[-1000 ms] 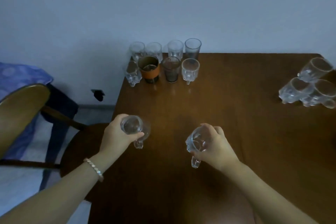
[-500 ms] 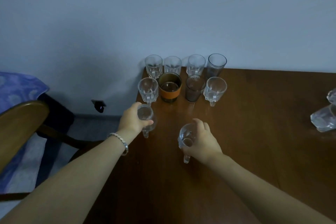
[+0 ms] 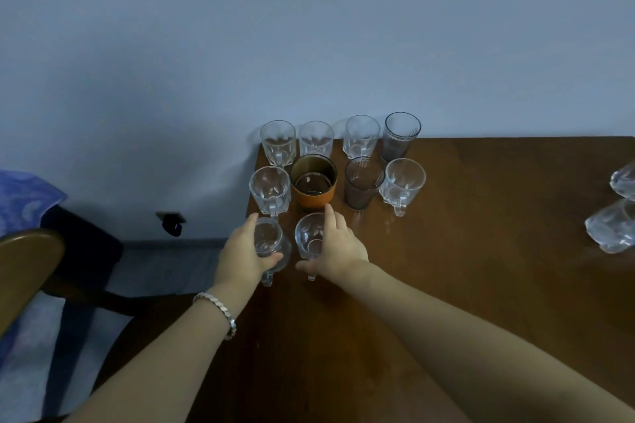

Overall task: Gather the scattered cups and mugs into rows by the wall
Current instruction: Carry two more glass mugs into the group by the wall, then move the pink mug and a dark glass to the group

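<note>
Two clear glasses (image 3: 615,213) at the right edge are cut off and blurry. Both hands have moved up to the rows by the wall (image 3: 309,27). The left hand (image 3: 242,256) wraps one mug (image 3: 269,244); the right hand (image 3: 338,247) wraps another mug (image 3: 309,239). They sit just before the orange cup (image 3: 314,182) on the brown table (image 3: 481,285).

Both hands have carried their glass mugs — left (image 3: 269,240), right (image 3: 311,238) — forward beside the rows.

Two clear handled mugs (image 3: 271,244) upright, side by side, before eight rowed glasses (image 3: 338,161)
</note>
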{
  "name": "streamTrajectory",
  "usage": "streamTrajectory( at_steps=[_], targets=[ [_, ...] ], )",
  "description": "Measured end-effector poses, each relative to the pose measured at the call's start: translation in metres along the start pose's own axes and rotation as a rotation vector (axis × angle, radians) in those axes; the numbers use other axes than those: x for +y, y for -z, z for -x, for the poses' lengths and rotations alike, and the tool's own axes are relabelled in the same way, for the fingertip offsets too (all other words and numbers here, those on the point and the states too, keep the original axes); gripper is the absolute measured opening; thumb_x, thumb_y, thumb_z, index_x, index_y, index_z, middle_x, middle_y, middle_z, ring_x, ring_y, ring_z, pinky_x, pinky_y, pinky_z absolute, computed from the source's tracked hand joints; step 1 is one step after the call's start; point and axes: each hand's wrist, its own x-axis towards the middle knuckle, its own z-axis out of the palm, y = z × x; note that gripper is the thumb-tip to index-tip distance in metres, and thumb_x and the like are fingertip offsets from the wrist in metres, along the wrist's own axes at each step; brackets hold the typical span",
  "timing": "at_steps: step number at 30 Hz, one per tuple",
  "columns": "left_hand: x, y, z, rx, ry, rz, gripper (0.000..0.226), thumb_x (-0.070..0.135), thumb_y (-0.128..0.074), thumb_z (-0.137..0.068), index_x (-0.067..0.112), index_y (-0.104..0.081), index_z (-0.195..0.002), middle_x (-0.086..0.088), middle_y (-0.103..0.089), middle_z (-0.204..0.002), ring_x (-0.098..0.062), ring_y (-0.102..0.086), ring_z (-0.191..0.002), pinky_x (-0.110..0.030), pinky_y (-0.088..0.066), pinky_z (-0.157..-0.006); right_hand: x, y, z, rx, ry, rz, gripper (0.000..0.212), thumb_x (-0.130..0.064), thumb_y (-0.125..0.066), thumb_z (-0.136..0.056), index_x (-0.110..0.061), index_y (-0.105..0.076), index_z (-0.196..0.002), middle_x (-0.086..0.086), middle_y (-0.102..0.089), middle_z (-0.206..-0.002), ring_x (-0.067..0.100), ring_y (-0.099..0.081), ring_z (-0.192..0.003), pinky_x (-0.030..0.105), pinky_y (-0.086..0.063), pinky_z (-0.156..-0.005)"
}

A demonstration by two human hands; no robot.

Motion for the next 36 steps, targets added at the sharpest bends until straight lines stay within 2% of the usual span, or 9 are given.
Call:
streamTrajectory(
  at_steps=[3,6,9,12,16,20,27,32,36],
  targets=[
    [0.004,-0.001,0.007,-0.027,0.020,-0.048,0.089,0.022,-0.071,-0.082,0.020,-0.014,-0.150,-0.012,-0.031,-0.151,-0.032,-0.044,-0.131,-0.042,-0.046,-0.097,0.015,0.009,0.024,-0.049,0.016,-0.066,0.114,-0.040,-0.077,-0.073,-0.015,0.003,-0.151,0.005,-0.008,-0.160,0.026,-0.018,-0.146,0.041,-0.027,-0.116],
    [0.014,-0.004,0.029,0.022,0.029,-0.201,0.092,0.025,-0.067,-0.084,0.020,-0.004,-0.151,-0.017,-0.010,-0.158,-0.037,-0.025,-0.142,-0.048,-0.036,-0.108,0.043,0.019,0.053,-0.105,-0.009,-0.037,0.082,-0.037,-0.068,-0.083,-0.014,-0.022,-0.147,0.008,-0.030,-0.153,0.027,-0.035,-0.137,0.038,-0.036,-0.110],
    [0.036,-0.016,0.067,0.086,-0.087,-0.295,0.085,0.026,-0.066,-0.084,0.015,-0.012,-0.150,-0.018,-0.006,-0.157,-0.036,-0.012,-0.145,-0.050,-0.025,-0.116,0.084,0.028,0.087,-0.239,-0.092,0.059,0.053,-0.034,-0.059,-0.090,-0.015,-0.043,-0.137,0.008,-0.053,-0.136,0.026,-0.053,-0.122,0.035,-0.046,-0.099],
    [0.068,-0.038,0.107,-0.074,-0.225,-0.276,0.062,0.025,-0.061,-0.088,0.018,-0.033,-0.143,-0.008,-0.018,-0.154,-0.028,-0.025,-0.141,-0.042,-0.033,-0.112,0.133,0.038,0.128,-0.292,-0.139,0.181,0.048,-0.033,-0.056,-0.092,-0.016,-0.045,-0.135,0.006,-0.055,-0.133,0.026,-0.053,-0.121,0.036,-0.046,-0.097],
    [0.121,-0.077,0.153,-0.382,-0.395,-0.305,0.033,0.027,-0.053,-0.092,0.022,-0.055,-0.125,0.003,-0.055,-0.129,-0.013,-0.057,-0.113,-0.031,-0.050,-0.093,0.206,0.057,0.188,-0.275,-0.230,0.159,0.047,-0.034,-0.054,-0.092,-0.016,-0.046,-0.135,0.005,-0.055,-0.133,0.025,-0.053,-0.121,0.035,-0.046,-0.097],
    [0.182,-0.126,0.194,-0.559,-0.461,-0.392,0.031,0.029,-0.053,-0.093,0.024,-0.057,-0.123,0.006,-0.060,-0.122,-0.010,-0.059,-0.107,-0.030,-0.053,-0.091,0.284,0.084,0.248,-0.209,-0.317,0.057,0.047,-0.034,-0.056,-0.091,-0.019,-0.047,-0.134,0.004,-0.057,-0.131,0.024,-0.056,-0.117,0.033,-0.048,-0.094],
    [0.269,-0.223,0.255,-0.621,-0.461,-0.422,0.030,0.029,-0.052,-0.093,0.023,-0.058,-0.122,0.003,-0.063,-0.121,-0.013,-0.061,-0.105,-0.034,-0.053,-0.092,0.416,0.147,0.350,0.029,-0.366,-0.048,0.042,-0.034,-0.060,-0.089,-0.020,-0.053,-0.128,0.002,-0.058,-0.129,0.019,-0.056,-0.116,0.033,-0.048,-0.098],
    [0.321,-0.286,0.297,-0.614,-0.431,-0.413,0.029,0.028,-0.053,-0.093,0.023,-0.057,-0.122,0.002,-0.063,-0.121,-0.012,-0.062,-0.105,-0.029,-0.053,-0.090,0.518,0.176,0.425,0.237,-0.480,0.014,0.062,-0.046,-0.064,-0.083,-0.027,-0.042,-0.137,0.002,-0.038,-0.145,0.022,-0.039,-0.132,0.037,-0.039,-0.108],
    [0.345,-0.317,0.320,-0.622,-0.407,-0.400,0.030,0.028,-0.053,-0.093,0.022,-0.058,-0.122,0.003,-0.064,-0.118,-0.012,-0.062,-0.103,-0.024,-0.052,-0.086,0.570,0.168,0.461,-0.046,-0.524,0.096,0.104,-0.053,-0.074,-0.069,-0.040,-0.005,-0.147,0.006,-0.007,-0.157,0.032,-0.020,-0.142,0.045,-0.033,-0.111]
  ],
)
